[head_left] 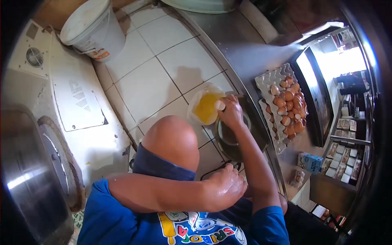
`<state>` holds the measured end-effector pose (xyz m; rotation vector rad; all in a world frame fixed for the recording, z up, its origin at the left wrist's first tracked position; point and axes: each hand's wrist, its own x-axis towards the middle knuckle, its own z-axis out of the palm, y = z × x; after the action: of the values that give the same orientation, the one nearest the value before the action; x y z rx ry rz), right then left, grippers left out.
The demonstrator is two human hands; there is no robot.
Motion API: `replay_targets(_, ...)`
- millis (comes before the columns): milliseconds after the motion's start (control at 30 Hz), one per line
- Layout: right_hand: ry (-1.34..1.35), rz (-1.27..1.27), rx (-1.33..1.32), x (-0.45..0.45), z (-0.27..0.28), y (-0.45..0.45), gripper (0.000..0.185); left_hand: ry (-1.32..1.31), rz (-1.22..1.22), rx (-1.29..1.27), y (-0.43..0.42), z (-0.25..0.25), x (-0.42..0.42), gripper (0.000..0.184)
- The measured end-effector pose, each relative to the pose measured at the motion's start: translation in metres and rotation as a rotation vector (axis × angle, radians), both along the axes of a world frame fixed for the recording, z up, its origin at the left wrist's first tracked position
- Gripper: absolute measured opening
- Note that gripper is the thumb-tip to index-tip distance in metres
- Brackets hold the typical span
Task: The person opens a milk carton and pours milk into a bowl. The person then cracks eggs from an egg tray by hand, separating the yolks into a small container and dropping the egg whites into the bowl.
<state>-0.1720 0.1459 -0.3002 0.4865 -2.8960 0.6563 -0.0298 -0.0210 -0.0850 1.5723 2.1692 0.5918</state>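
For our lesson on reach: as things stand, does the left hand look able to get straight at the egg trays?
Probably not: the right arm stretches between the left hand and the egg trays, so it would likely have to go over, under or around that arm.

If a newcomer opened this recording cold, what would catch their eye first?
Probably the bright yellow liquid in a translucent pale container near the picture's centre, with the bare right hand beside it holding what looks like a pale eggshell. Next comes the heap of brown eggshells, several visibly broken, on grey moulded trays at right. A big white plastic bucket stands out at upper left.
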Motion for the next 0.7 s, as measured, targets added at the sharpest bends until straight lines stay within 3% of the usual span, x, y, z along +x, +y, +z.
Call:
replay_targets(200, -0.214, 0.117, 0.324, -0.034, -0.053, -0.017, 0.034, -0.002, 0.084, -0.056, -0.004, 0.005, -0.005, 0.018)
replay_targets(367, 0.075, 0.184, 0.419, -0.042, -0.097, -0.023, 0.028, -0.006, 0.055, -0.012, -0.006, 0.001, -0.008, 0.020)
replay_targets(500, -0.202, 0.207, 0.526, -0.047, -0.099, -0.027, 0.027, -0.006, 0.010, -0.028, -0.016, 0.011, -0.017, 0.023)
replay_targets(700, -0.227, 0.136, 0.475, -0.045, -0.090, -0.028, 0.027, -0.075, -0.118, -0.034, -0.025, 0.013, -0.031, 0.024)
